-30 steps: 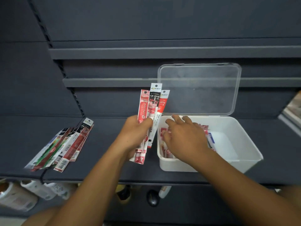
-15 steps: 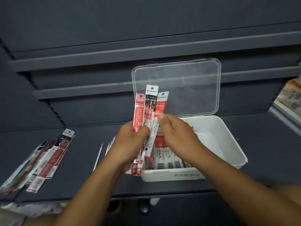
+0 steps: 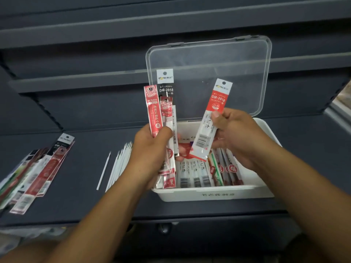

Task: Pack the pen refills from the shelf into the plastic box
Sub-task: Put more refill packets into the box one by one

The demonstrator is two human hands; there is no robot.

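While the dark shelf (image 3: pixel 303 141) is bearing all of the stock, the white plastic box (image 3: pixel 214 194) is sitting near its front edge with the clear hinged lid (image 3: pixel 209 73) standing open and leaning back. Packed refill packets (image 3: pixel 199 173) are lying side by side inside the box against its near wall; the right part of the interior is hidden behind the right hand. The left hand (image 3: pixel 152 149) is gripping a bundle of refill packets (image 3: pixel 161 114), fingers and thumb curled round its middle, and is holding it upright over the box's left rim. The right hand (image 3: pixel 237 133) is pinching a single red-and-white DM-2018 packet (image 3: pixel 210 122) between thumb and fingers, tilted, above the box's interior and apart from the bundle. Well to the left, a fan of unpacked packets (image 3: pixel 38 171) is lying on the shelf. Between it and the box a small heap of loose white refills (image 3: pixel 121 162) is resting, one stray refill (image 3: pixel 103 171) lying just beside it.

By judgement, the person is feeding packets one at a time from the bundle into the box, and packing is partly done. The next move is calling for laying the single packet down, barcode end toward the near wall, alongside the packed ones, then releasing the pinch.
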